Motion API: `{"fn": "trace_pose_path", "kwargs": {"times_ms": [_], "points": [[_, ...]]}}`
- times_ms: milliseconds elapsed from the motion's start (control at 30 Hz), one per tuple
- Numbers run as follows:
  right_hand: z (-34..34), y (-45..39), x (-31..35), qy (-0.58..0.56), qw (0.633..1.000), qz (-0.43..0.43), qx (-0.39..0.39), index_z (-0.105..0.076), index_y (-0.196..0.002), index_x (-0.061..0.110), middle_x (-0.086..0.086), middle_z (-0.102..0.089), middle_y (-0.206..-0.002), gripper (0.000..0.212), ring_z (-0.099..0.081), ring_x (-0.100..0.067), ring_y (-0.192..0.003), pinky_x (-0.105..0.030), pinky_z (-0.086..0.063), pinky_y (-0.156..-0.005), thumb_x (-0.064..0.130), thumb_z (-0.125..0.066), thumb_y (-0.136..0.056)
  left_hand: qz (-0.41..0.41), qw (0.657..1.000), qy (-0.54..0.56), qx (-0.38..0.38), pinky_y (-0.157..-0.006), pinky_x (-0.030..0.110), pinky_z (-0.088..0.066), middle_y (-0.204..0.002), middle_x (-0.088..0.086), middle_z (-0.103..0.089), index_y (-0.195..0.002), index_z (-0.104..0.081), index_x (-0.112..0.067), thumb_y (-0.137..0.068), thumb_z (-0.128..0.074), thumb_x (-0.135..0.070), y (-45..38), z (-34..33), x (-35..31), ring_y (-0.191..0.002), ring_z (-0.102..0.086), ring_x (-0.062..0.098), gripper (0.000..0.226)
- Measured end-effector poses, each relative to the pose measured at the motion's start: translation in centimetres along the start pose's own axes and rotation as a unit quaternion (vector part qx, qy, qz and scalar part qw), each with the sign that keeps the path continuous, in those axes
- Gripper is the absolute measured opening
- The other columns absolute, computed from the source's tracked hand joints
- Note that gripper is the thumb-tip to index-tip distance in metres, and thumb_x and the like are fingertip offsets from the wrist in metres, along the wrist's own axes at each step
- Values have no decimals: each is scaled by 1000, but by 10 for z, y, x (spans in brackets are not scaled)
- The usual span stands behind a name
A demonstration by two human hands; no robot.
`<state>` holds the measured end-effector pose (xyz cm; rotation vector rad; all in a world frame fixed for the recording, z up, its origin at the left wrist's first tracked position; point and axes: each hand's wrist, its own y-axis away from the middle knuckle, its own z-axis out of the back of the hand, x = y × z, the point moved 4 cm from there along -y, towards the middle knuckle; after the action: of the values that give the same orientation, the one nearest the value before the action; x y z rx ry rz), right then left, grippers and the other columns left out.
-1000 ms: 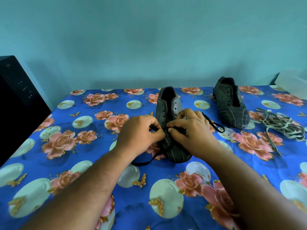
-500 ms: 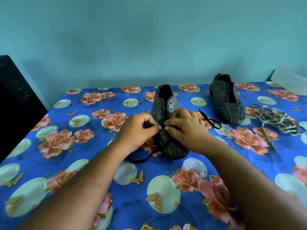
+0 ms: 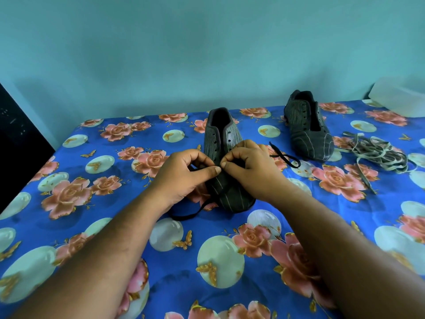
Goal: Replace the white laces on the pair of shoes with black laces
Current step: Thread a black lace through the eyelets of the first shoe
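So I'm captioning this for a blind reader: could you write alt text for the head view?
Both hands, left hand and right hand, pinch a black lace at the near striped shoe on a floral blue cloth. A second shoe and removed pale laces lie right.

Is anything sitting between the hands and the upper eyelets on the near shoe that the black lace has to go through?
Nothing visible. The left hand and right hand pinch the black lace over the near shoe; its upper eyelets lie bare just beyond. The far shoe and white laces lie off right.
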<state>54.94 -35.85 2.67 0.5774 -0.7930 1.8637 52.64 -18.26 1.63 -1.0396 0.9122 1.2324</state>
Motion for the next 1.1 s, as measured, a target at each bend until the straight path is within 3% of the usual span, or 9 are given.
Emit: {"fn": "trace_pose_path", "kwargs": {"times_ms": [133, 267, 400, 467, 567, 733, 867, 967, 1100], "points": [[11, -4, 0, -14, 996, 16, -92, -61, -78, 43, 17, -54, -92, 22, -50, -19, -104, -41, -41, -96, 29, -67, -93, -37, 998, -59, -6, -44, 36, -51, -60, -2, -65, -87, -67, -17, -87, -80, -23, 0, 0, -2, -40, -61, 22, 15], [49, -10, -25, -174, 956, -74, -224, -64, -81, 27, 18, -55, -63, 19, -48, 1, -57, -22, -43, -59, 20, -59, -98, -47, 996, -79, -11, -39, 46, -52, -65, 2, -65, -85, -66, -18, -87, -80, -27, 1, -1, -1, -41, -61, 28, 17], [86, -9, -70, -194, 896, -179, -358, -65, -97, 24, 5, -64, -87, 15, -54, -9, -73, -33, -50, -72, 33, -53, -97, -47, 995, -84, -13, -39, 57, -50, -69, 6, -64, -83, -66, -18, -86, -81, -32, 0, 1, 2, -45, -62, 38, 21], [85, -12, -73, -104, 923, -159, -334, -64, -102, 25, 0, -65, -98, 12, -58, -16, -86, -44, -54, -85, 31, -55, -97, -49, 994, -92, -13, -41, 58, -51, -69, 4, -65, -82, -65, -19, -85, -81, -34, 0, 1, 3, -46, -63, 39, 23], [61, -13, -46, 19, 972, -30, -233, -64, -126, 27, -4, -58, -119, 32, -55, -24, -112, -45, -44, -101, 34, -61, -95, -43, 995, -90, -15, -42, 57, -53, -70, 5, -65, -83, -65, -19, -85, -81, -33, -1, 1, 4, -45, -63, 33, 22], [26, -4, -10, 184, 977, 92, -57, -71, -117, 39, 11, -64, -110, 35, -48, -26, -112, -41, -35, -88, 55, -54, -91, -36, 996, -76, -12, -41, 58, -52, -67, 2, -64, -83, -65, -20, -86, -81, -32, -3, 1, 8, -42, -61, 35, 21], [26, -4, -11, 153, 980, 100, -81, -74, -95, 37, 14, -64, -97, 8, -49, -25, -105, -41, -38, -85, 42, -72, -89, -31, 998, -62, -7, -41, 55, -52, -67, 5, -62, -84, -64, -20, -86, -81, -31, -5, -1, 12, -41, -58, 29, 20], [29, -5, -12, 143, 979, 108, -101, -71, -88, 36, 16, -57, -86, 9, -51, -24, -98, -43, -42, -83, 43, -66, -90, -36, 997, -64, -5, -41, 56, -52, -67, 9, -63, -84, -65, -20, -87, -81, -31, -5, -1, 12, -41, -58, 30, 19], [70, -8, -26, 37, 964, 43, -260, -69, -91, 23, 12, -59, -87, 7, -57, -20, -88, -35, -43, -76, 25, -64, -96, -44, 995, -89, -10, -41, 58, -52, -67, 4, -64, -85, -65, -21, -86, -81, -33, -2, 0, 8, -48, -63, 37, 20]]}}
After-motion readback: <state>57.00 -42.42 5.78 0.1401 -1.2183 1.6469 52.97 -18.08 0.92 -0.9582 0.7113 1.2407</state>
